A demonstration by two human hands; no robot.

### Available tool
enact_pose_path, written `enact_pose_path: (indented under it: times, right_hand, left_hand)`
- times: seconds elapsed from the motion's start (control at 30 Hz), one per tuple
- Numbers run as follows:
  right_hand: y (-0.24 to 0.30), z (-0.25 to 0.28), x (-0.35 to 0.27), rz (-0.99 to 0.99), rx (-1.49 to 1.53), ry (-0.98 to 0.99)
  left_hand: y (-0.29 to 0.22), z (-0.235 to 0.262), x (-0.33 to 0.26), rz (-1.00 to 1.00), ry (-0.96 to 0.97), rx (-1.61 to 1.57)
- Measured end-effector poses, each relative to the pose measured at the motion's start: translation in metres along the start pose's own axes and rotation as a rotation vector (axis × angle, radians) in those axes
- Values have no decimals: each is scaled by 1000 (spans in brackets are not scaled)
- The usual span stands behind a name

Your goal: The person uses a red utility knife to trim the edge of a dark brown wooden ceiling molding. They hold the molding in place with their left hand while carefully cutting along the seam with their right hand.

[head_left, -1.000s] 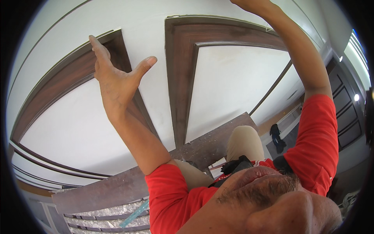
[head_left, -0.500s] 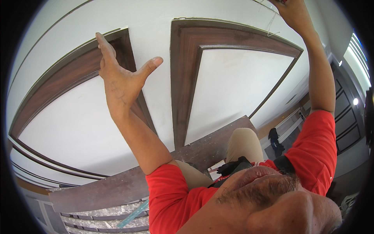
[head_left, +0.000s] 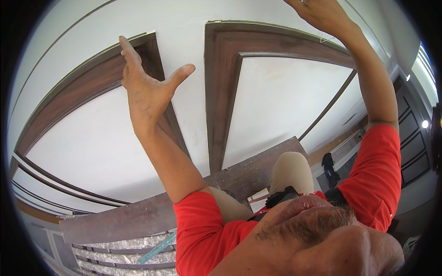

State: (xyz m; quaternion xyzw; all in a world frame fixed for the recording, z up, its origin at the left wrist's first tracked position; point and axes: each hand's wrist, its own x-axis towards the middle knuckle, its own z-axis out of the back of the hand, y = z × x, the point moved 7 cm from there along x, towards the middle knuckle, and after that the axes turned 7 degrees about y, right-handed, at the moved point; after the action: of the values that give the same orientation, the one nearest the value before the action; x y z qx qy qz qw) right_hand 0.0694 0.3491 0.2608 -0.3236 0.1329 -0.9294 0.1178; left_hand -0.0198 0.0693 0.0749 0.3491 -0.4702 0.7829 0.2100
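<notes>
My left hand is raised in front of the dark wood frame on the left, its thumb spread wide from the fingers and nothing in it. Whether its fingertips touch the surface, I cannot tell. Up at the top edge, my right hand reaches over the white surface above the right wood frame. Its fingers are partly cut off by the picture's edge; a small shiny bit shows at them, too small to name. A thin pale thread hangs just below that hand.
White panels fill both frames. Below them runs a long dark plank, dusty on top. A teal strip lies across whitish-stained slats at the lower left. A dark object hangs or lies at the right, near dark panelled doors.
My right hand has moved left along the top edge, and the thread below it shows less. My left hand keeps its spread pose, with the view shifted slightly.
</notes>
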Motion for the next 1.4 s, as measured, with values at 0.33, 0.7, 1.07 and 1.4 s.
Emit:
enact_pose_path:
  times: [0.33, 0.7, 1.07, 1.4]
  right_hand:
    - [6, -7, 15, -42, -127, 29]
    - [-1, -9, 9, -76, -287, 51]
    - [-4, -5, 4, -107, -144, 13]
    - [-21, -4, -4, -215, -416, 126]
  left_hand:
    - [4, -2, 0, 16, -2, 8]
    - [2, 0, -1, -13, -6, -17]
    - [4, 0, -1, -3, -6, 8]
    - [3, 3, 0, -29, 22, -53]
